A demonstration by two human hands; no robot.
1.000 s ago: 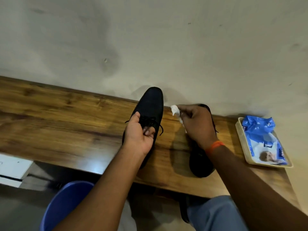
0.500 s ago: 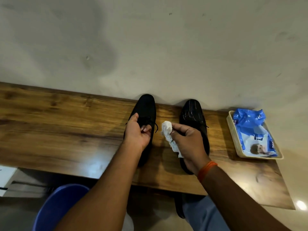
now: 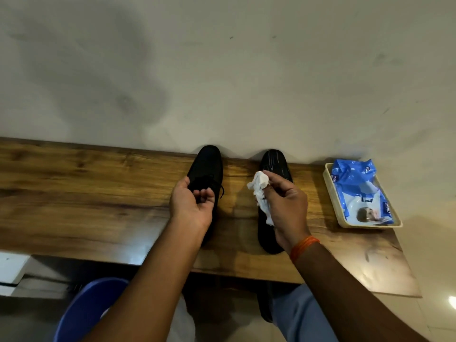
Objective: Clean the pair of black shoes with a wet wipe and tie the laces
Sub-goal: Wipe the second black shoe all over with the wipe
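Two black lace-up shoes stand side by side on the wooden table (image 3: 98, 193), toes against the wall. My left hand (image 3: 192, 206) curls over the left shoe (image 3: 206, 161) at its laces, thumb on the shoe's left side. My right hand (image 3: 283, 206) holds a crumpled white wet wipe (image 3: 260, 191) just above the middle of the right shoe (image 3: 275, 161), whose toe shows pale wet streaks. The right hand and wrist hide that shoe's lace area.
A beige tray (image 3: 330, 193) with a blue pack of wipes (image 3: 357, 188) sits at the table's right end. The wall runs directly behind the shoes. A blue plastic seat (image 3: 84, 312) and my knees are below the table's front edge.
My right hand has drawn the wipe back from beside the left shoe's toe to above the right shoe. My left hand has stayed on the left shoe.
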